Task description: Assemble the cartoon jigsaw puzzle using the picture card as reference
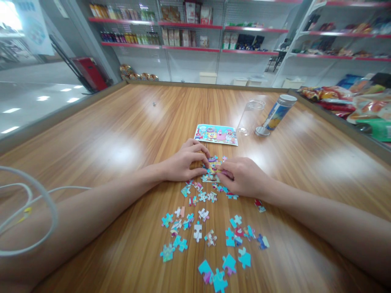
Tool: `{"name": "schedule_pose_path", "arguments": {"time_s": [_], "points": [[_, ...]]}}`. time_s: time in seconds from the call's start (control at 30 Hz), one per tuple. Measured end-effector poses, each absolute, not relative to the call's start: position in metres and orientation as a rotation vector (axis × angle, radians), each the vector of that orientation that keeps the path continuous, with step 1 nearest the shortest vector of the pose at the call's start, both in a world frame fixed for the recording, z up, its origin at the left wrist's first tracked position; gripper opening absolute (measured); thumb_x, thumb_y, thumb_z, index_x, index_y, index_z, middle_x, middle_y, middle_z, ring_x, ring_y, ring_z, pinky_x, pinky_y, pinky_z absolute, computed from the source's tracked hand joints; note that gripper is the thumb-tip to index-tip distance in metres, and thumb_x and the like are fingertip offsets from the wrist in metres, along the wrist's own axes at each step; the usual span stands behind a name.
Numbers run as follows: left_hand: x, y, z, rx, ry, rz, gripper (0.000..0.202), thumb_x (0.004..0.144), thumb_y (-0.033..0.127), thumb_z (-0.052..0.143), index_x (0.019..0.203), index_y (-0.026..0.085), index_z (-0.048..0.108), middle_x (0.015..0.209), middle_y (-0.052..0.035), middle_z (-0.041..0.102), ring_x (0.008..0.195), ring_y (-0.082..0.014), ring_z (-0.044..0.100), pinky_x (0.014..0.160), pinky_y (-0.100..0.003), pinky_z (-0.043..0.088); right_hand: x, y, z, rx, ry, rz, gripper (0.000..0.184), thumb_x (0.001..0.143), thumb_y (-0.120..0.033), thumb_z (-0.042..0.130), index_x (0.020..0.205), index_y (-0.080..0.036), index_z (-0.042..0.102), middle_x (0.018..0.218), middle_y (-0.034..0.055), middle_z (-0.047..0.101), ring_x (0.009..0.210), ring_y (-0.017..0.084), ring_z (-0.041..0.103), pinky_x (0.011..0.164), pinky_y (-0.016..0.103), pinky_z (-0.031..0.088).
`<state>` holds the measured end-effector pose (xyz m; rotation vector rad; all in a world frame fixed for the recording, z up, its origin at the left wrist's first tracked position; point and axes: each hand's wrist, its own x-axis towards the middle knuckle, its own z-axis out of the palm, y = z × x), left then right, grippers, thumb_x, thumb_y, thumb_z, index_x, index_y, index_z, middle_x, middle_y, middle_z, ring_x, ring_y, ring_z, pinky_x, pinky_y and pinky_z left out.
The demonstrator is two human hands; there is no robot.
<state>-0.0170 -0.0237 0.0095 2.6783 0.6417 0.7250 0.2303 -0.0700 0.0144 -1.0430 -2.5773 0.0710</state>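
Both my hands meet at the middle of the wooden table over a small joined cluster of jigsaw pieces. My left hand has its fingers curled, the fingertips pressing on the cluster's left side. My right hand is closed in a pinch on the cluster's right edge. Several loose puzzle pieces, many turquoise-backed, lie scattered on the table nearer to me. A colourful cartoon reference picture lies flat just beyond my hands.
A clear plastic tube lies tipped beside a printed canister and a round lid at the back right. Snack bags pile along the right edge. A white cable loops at the left. Shop shelves stand behind.
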Motion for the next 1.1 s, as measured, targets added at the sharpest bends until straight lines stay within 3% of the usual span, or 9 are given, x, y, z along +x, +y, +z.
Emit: {"name": "schedule_pose_path", "arguments": {"time_s": [0.37, 0.6, 0.83, 0.97, 1.1], "points": [[-0.0166, -0.0222, 0.0018, 2.806, 0.584, 0.8, 0.014, 0.094, 0.032, 0.064, 0.097, 0.023, 0.074, 0.097, -0.0059, 0.07, 0.1, -0.0205, 0.055, 0.095, -0.039, 0.044, 0.2306, -0.0692, 0.0171, -1.087, -2.588, 0.094, 0.023, 0.09, -0.025, 0.054, 0.068, -0.018, 0.056, 0.061, 0.0004, 0.055, 0.056, 0.011, 0.043, 0.058, 0.029, 0.024], [-0.0172, -0.0256, 0.0031, 2.824, 0.551, 0.799, 0.028, 0.093, 0.02, 0.061, 0.117, 0.029, 0.072, 0.107, -0.0069, 0.068, 0.107, -0.0228, 0.052, 0.099, -0.043, 0.043, 0.231, -0.0695, 0.0168, -1.07, -2.583, 0.085, 0.021, 0.088, -0.023, 0.055, 0.068, -0.018, 0.057, 0.06, 0.0001, 0.055, 0.056, 0.012, 0.043, 0.058, 0.029, 0.024], [-0.0155, -0.0218, 0.0031, 2.755, 0.596, 0.825, 0.012, 0.093, 0.029, 0.067, 0.098, 0.023, 0.075, 0.107, -0.0068, 0.069, 0.108, -0.0219, 0.051, 0.1, -0.041, 0.042, 0.2316, -0.0698, 0.0176, -1.107, -2.594, 0.074, 0.025, 0.091, -0.027, 0.054, 0.068, -0.018, 0.056, 0.061, 0.0004, 0.055, 0.057, 0.012, 0.044, 0.058, 0.029, 0.024], [-0.0172, -0.0198, 0.0028, 2.731, 0.594, 0.783, 0.015, 0.091, 0.036, 0.069, 0.089, 0.021, 0.073, 0.108, -0.0065, 0.071, 0.107, -0.0218, 0.053, 0.102, -0.041, 0.041, 0.231, -0.0691, 0.0177, -1.101, -2.6, 0.079, 0.025, 0.09, -0.025, 0.053, 0.067, -0.018, 0.054, 0.06, -0.0001, 0.055, 0.056, 0.011, 0.044, 0.058, 0.029, 0.024], [-0.0188, -0.0223, 0.005, 2.724, 0.518, 0.762, 0.011, 0.092, 0.03, 0.066, 0.09, 0.022, 0.072, 0.112, -0.0058, 0.073, 0.11, -0.0223, 0.053, 0.103, -0.042, 0.042, 0.2312, -0.0693, 0.0172, -1.089, -2.593, 0.082, 0.022, 0.089, -0.024, 0.054, 0.068, -0.018, 0.054, 0.061, -0.0002, 0.055, 0.056, 0.011, 0.044, 0.058, 0.029, 0.024]]}}
